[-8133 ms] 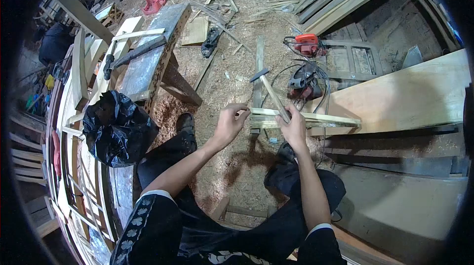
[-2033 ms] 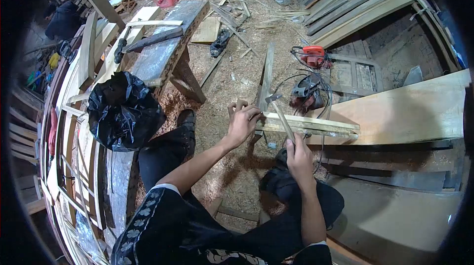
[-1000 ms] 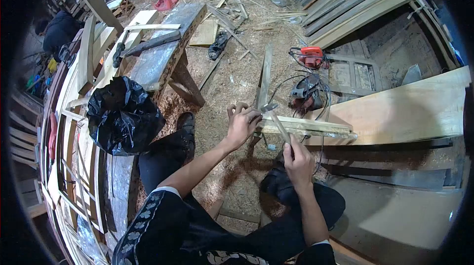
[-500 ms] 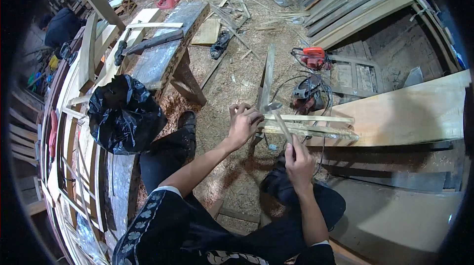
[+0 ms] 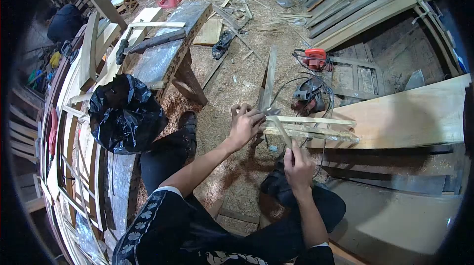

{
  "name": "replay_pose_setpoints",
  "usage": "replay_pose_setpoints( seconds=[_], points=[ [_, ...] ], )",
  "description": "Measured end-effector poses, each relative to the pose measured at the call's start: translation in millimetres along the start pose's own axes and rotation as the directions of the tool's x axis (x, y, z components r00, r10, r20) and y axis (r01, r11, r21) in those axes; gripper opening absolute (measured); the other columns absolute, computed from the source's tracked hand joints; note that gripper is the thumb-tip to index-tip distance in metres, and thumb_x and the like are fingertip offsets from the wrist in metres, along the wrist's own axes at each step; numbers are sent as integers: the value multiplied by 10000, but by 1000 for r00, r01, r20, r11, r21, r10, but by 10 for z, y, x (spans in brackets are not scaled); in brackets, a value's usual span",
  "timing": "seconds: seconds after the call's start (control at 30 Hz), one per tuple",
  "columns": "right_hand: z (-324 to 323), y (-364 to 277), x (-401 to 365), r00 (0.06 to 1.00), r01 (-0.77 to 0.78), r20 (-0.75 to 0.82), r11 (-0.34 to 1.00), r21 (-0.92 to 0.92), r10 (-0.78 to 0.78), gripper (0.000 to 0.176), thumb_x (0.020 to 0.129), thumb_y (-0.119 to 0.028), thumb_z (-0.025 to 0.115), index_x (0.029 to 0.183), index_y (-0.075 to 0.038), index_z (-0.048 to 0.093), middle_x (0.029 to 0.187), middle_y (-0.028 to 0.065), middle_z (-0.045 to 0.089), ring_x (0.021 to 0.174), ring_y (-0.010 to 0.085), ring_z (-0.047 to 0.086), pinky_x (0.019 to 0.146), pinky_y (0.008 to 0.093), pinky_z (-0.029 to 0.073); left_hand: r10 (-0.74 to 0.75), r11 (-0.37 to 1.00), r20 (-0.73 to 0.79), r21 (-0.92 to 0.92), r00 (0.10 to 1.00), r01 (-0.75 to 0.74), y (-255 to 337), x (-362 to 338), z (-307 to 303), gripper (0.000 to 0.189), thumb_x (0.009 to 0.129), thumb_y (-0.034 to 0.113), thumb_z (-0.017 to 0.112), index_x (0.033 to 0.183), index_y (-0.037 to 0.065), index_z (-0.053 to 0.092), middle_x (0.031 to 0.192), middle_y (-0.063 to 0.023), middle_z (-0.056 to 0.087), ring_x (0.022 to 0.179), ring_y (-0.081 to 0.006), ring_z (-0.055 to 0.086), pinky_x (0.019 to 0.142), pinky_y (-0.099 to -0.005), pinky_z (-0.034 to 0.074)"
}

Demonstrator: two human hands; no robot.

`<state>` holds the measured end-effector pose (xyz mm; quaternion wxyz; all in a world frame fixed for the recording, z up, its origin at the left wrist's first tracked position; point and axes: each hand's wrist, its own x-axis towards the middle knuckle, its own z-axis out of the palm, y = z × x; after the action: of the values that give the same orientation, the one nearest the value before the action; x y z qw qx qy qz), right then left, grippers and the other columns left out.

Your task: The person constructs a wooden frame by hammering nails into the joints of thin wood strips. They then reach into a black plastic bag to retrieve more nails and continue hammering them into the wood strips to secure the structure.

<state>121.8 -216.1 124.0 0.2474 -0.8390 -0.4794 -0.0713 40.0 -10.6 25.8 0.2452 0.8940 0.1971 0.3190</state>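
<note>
My right hand (image 5: pixel 298 166) is closed around the handle of a hammer (image 5: pixel 282 131). The hammer's head is down by the left end of several thin wooden strips (image 5: pixel 316 127), close to the fingertips of my left hand (image 5: pixel 246 126). Curled fingers of that left hand grip the strips' end; whether a nail is between them is too small to tell. Behind the hammer head, a narrow upright wooden piece (image 5: pixel 268 80) points away from me. The strips' right ends lie over a wide pale board (image 5: pixel 410 114).
A red power tool (image 5: pixel 314 59) and a corded dark tool (image 5: pixel 308 94) lie beyond the strips. At left are a black plastic bag (image 5: pixel 126 117) and a wooden bench (image 5: pixel 170 43). Stacked planks (image 5: pixel 370 6) stand at the upper right. Sawdust covers the floor (image 5: pixel 232 77).
The hammer head has dropped slightly toward the strips' left end, and my right hand has lowered a little. My left hand stays at the strips' end.
</note>
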Motion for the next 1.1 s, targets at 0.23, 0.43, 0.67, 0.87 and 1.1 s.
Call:
replay_pose_setpoints(
  seconds=[0.23, 0.43, 0.67, 0.87, 1.1],
  points=[
    [28, 34, -53, 999, -15, -41, 1000, -16, 15, 326, 942, -204, 610, 1214, -38, 678, 870, 163, 696, 682, 319, 685, 581, 420, 547, -11, 1000, 30, 5, 999, 11, -36, -29, 26, 298, 743, 174, 755, 1040, 163, 768, 1088, 35, 717, 1082, -202, 564, 1046, -413, 257],
    [6, 17, -27, 1000, 3, -8, 998, -56, -4, 330, 934, -194, 619, 1220, -38, 674, 866, 159, 705, 674, 310, 689, 577, 400, 551, 20, 998, -33, 60, 999, -18, -34, 8, 36, 210, 772, 210, 784, 973, 150, 786, 1067, 56, 734, 1022, -199, 574, 986, -410, 296],
    [-5, -18, -58, 998, -48, 31, 998, -39, 49, 320, 931, -176, 629, 1211, -29, 676, 909, 172, 722, 691, 310, 702, 580, 392, 560, 33, 997, -4, 66, 999, -33, -17, -27, 30, 217, 768, 265, 800, 958, 160, 795, 1076, 58, 739, 1026, -195, 575, 989, -403, 289],
    [15, 14, -75, 1000, -27, 12, 998, -51, 28, 314, 940, -180, 619, 1195, -5, 677, 861, 171, 715, 683, 307, 701, 571, 398, 554, 48, 994, 6, 97, 999, -48, 5, -22, 2, 206, 778, 237, 788, 966, 153, 792, 1063, 48, 739, 1025, -188, 567, 986, -405, 277],
    [23, -44, -38, 993, -80, 87, 995, -57, 85, 298, 930, -159, 624, 1186, -17, 679, 821, 150, 702, 637, 291, 681, 534, 395, 535, 40, 997, 11, 68, 999, -41, 31, -18, -20, 209, 770, 210, 786, 969, 147, 788, 1038, 51, 735, 1006, -188, 564, 979, -405, 283]
  ],
)
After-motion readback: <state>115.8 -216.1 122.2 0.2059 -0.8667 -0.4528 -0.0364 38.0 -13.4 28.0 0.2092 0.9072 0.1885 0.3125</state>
